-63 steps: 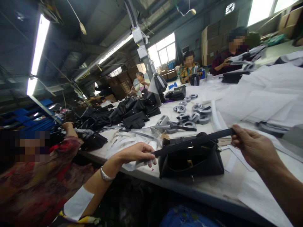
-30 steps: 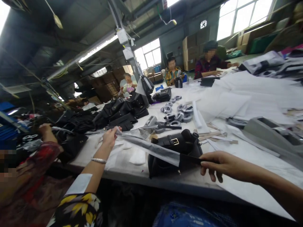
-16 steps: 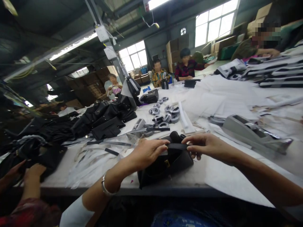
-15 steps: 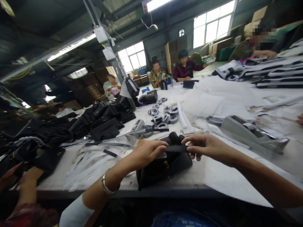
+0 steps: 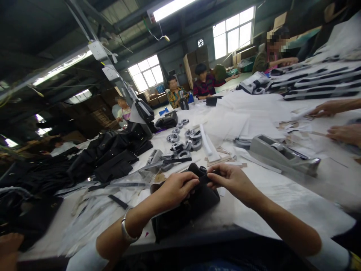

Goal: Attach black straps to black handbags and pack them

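Note:
A black handbag [image 5: 180,220] lies at the table's front edge, right below my hands. Above it, my left hand [image 5: 176,189] pinches one part of a black strap [image 5: 203,181], thumb against the fingers. My right hand [image 5: 230,181] has the same strap between thumb and fingertips, a short way to the right. A black rolled piece [image 5: 194,168] sticks up just behind the fingers. How the strap joins the bag is hidden by my hands.
Beyond the bag are several wrapped rings [image 5: 184,145] and a grey tape dispenser [image 5: 282,154]. Black bags [image 5: 109,154] are heaped at left, with clear plastic strips [image 5: 81,218] nearer. A co-worker's hands [image 5: 335,116] reach in at right; another hand [image 5: 10,244] is at lower left.
My hands have come closer together on the strap, leaving less of it showing between them. The view has swung right, and a co-worker's hands have come farther in at right.

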Demonstrator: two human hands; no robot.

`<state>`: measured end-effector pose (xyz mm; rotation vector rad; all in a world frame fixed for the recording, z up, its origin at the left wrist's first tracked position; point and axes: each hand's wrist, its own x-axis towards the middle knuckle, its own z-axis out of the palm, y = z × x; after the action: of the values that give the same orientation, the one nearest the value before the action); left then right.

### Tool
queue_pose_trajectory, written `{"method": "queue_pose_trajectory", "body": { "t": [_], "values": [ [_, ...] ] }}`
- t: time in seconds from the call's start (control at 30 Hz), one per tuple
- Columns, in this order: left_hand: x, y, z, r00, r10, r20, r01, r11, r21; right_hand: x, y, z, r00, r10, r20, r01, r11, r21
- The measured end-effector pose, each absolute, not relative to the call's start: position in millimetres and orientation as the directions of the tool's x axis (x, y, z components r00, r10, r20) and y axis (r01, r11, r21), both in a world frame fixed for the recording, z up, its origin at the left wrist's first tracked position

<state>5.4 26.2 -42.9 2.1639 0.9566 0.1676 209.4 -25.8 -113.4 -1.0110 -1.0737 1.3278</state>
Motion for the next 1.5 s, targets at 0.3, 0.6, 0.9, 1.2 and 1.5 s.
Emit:
{"method": "queue_pose_trajectory", "body": {
  "t": [0.3,0.6,0.9,1.2,1.5],
  "values": [
    [20,53,-54,0.605,0.783,-0.145,0.6,-0.328,0.73,224,1,-155,0.073,0.941,0.33,0.06,0.326,-0.943],
    [21,71,-59,0.607,0.733,-0.308,0.575,-0.137,0.806,203,21,-170,-0.159,0.895,0.416,0.182,0.441,-0.879],
    [19,81,-37,0.612,0.656,-0.442,0.709,-0.206,0.675,165,-1,-176,0.309,0.867,0.391,0.274,0.313,-0.91],
    [31,84,-35,0.645,0.667,-0.374,0.764,-0.552,0.334,151,-13,-176,0.353,0.827,0.437,0.318,0.333,-0.887],
    [45,85,-40,0.611,0.626,-0.485,0.776,-0.594,0.211,151,-14,-178,0.294,0.819,0.493,0.365,0.381,-0.85]
  ]
}}
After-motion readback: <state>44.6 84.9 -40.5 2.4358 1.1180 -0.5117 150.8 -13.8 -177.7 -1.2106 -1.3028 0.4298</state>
